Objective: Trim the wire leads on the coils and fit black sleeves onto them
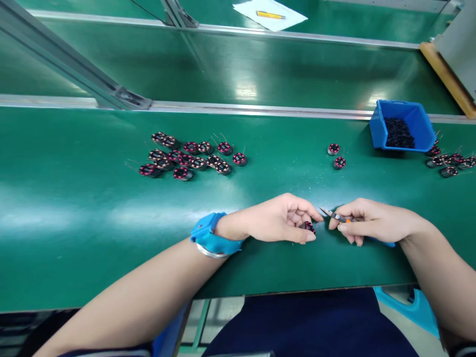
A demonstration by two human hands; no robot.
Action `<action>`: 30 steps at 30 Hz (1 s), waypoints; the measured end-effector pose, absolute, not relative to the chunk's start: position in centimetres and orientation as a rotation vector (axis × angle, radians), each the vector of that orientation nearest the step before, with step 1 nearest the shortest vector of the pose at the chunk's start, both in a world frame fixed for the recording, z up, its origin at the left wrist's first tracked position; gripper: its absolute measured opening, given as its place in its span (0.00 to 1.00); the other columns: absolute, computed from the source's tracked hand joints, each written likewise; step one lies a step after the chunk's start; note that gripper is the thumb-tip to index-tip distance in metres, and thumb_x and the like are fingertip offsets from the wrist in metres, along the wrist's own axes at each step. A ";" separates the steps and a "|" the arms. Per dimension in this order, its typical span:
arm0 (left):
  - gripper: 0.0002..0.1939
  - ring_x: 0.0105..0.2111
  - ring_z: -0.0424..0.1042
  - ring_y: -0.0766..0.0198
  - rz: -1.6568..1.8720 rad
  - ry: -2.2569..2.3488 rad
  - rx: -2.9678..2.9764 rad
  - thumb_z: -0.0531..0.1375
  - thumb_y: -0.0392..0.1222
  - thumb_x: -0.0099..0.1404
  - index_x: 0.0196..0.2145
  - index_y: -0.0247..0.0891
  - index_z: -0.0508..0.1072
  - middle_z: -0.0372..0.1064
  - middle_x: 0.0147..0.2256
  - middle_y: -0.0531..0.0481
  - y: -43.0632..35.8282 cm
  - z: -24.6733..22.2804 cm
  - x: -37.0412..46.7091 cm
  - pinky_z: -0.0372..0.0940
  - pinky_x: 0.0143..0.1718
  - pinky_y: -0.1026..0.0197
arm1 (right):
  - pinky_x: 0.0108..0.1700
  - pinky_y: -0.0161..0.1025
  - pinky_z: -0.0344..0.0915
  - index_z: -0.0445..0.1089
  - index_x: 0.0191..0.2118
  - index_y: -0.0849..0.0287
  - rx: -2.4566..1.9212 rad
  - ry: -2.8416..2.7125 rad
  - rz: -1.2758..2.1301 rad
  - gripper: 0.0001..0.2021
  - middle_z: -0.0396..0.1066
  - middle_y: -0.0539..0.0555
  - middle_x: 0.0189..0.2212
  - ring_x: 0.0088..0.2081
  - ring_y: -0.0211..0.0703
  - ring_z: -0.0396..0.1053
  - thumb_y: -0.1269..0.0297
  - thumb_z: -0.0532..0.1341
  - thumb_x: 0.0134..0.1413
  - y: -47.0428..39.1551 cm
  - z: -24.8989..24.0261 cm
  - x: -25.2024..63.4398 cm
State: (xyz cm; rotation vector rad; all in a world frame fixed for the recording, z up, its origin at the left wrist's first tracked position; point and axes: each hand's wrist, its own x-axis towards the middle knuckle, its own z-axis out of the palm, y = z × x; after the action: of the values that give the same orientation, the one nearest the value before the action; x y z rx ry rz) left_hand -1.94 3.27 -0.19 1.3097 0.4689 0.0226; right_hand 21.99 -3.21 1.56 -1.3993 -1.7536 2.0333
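Note:
My left hand (pixel 284 218), with a blue band at the wrist, is closed around a small wound coil (pixel 309 227) with red and black parts. Just to its right, my right hand (pixel 366 219) grips a pair of cutters (pixel 339 217) with dark jaws and an orange and blue handle. The jaws point left, toward the fingertips of my left hand, and do not touch the coil. Two more coils (pixel 339 163) stand on the green table (pixel 275 267) beyond my hands.
Several coils (pixel 186 159) are grouped at the left centre, and several others (pixel 448 171) lie at the far right. A blue bin (pixel 379 130) holds small black pieces. A metal rail (pixel 260 110) crosses behind; a yellow pen (pixel 270 15) lies on paper.

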 end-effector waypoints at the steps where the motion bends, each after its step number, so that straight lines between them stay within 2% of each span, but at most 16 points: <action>1: 0.20 0.27 0.72 0.68 0.045 0.476 1.364 0.66 0.39 0.55 0.46 0.32 0.72 0.74 0.30 0.49 3.2 -0.1 -1.9 0.69 0.31 0.64 | 0.28 0.32 0.67 0.71 0.42 0.62 -1.415 -1.713 2.031 0.14 0.69 0.50 0.26 0.25 0.34 0.68 0.56 0.57 0.60 -3.2 1.5 22.0; 6: 0.15 0.36 0.76 0.60 0.398 0.777 1.994 0.63 0.41 0.58 0.43 0.34 0.74 0.77 0.38 0.45 3.4 -0.3 -3.6 0.71 0.41 0.58 | 0.28 0.32 0.68 0.70 0.39 0.63 -1.437 -1.506 2.004 0.12 0.70 0.50 0.25 0.23 0.33 0.68 0.58 0.60 0.56 -3.2 1.2 21.8; 10: 0.22 0.44 0.75 0.53 0.623 1.132 2.457 0.61 0.41 0.59 0.51 0.37 0.69 0.77 0.41 0.44 4.3 -1.2 -7.8 0.69 0.49 0.49 | 0.28 0.32 0.68 0.70 0.40 0.63 -1.431 -1.502 2.005 0.12 0.70 0.51 0.25 0.24 0.34 0.68 0.60 0.60 0.55 -3.2 1.4 21.3; 13: 0.25 0.51 0.70 0.47 0.902 1.326 2.643 0.64 0.39 0.56 0.52 0.40 0.68 0.72 0.49 0.41 4.9 -1.1 -9.5 0.64 0.54 0.44 | 0.29 0.33 0.67 0.70 0.39 0.62 -1.443 -1.554 1.991 0.09 0.69 0.50 0.26 0.25 0.35 0.68 0.62 0.59 0.56 -3.3 1.6 20.8; 15: 0.26 0.52 0.69 0.48 0.999 1.309 2.607 0.64 0.37 0.55 0.53 0.40 0.68 0.70 0.52 0.41 5.6 -1.0 -8.4 0.65 0.54 0.46 | 0.29 0.33 0.67 0.70 0.39 0.61 -1.412 -1.591 1.987 0.08 0.69 0.50 0.26 0.26 0.35 0.68 0.64 0.58 0.56 -3.4 1.7 20.6; 18: 0.26 0.52 0.70 0.52 0.875 1.146 2.461 0.60 0.37 0.57 0.55 0.37 0.65 0.69 0.53 0.41 7.9 -1.5 -3.8 0.68 0.52 0.50 | 0.29 0.32 0.67 0.69 0.37 0.61 -1.346 -1.608 1.979 0.06 0.69 0.50 0.26 0.26 0.35 0.68 0.67 0.57 0.56 -3.4 1.6 20.7; 21: 0.33 0.59 0.62 0.48 0.711 0.900 2.394 0.58 0.35 0.57 0.60 0.31 0.58 0.60 0.60 0.34 11.1 -2.7 1.7 0.61 0.58 0.45 | 0.29 0.33 0.67 0.68 0.37 0.61 -1.325 -1.590 1.968 0.06 0.68 0.49 0.26 0.26 0.34 0.68 0.67 0.57 0.55 -3.4 1.3 20.9; 23: 0.37 0.62 0.58 0.48 0.705 0.731 2.347 0.58 0.33 0.55 0.62 0.28 0.54 0.55 0.62 0.32 12.8 -3.3 4.6 0.57 0.61 0.46 | 0.30 0.33 0.67 0.68 0.37 0.61 -1.340 -1.573 1.972 0.06 0.68 0.49 0.26 0.26 0.34 0.68 0.66 0.57 0.54 -3.4 1.3 21.0; 25: 0.37 0.60 0.61 0.50 0.690 0.611 2.333 0.57 0.31 0.55 0.62 0.28 0.54 0.60 0.60 0.32 13.7 -3.7 6.3 0.56 0.62 0.48 | 0.30 0.34 0.67 0.68 0.36 0.61 -1.359 -1.564 1.980 0.06 0.68 0.49 0.25 0.26 0.35 0.68 0.66 0.58 0.53 -3.4 1.3 21.0; 28: 0.30 0.53 0.70 0.54 0.689 0.588 2.320 0.58 0.33 0.57 0.58 0.30 0.61 0.71 0.51 0.36 13.4 -3.9 6.7 0.60 0.58 0.51 | 0.30 0.34 0.67 0.68 0.36 0.61 -1.355 -1.564 1.979 0.06 0.68 0.49 0.25 0.25 0.34 0.68 0.65 0.59 0.52 -3.4 1.3 21.1; 30: 0.27 0.48 0.73 0.55 0.759 0.660 2.281 0.60 0.35 0.57 0.55 0.30 0.65 0.74 0.46 0.39 12.3 -3.8 6.0 0.62 0.55 0.52 | 0.29 0.33 0.66 0.68 0.36 0.61 -1.349 -1.535 1.966 0.07 0.69 0.49 0.25 0.25 0.34 0.68 0.65 0.60 0.51 -3.3 1.2 21.1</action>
State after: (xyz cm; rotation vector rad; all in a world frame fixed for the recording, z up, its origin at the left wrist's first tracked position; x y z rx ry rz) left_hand 6.00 12.34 -3.81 2.2813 0.6601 0.7595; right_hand 21.14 -3.31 1.19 -1.3488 -1.5349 1.9658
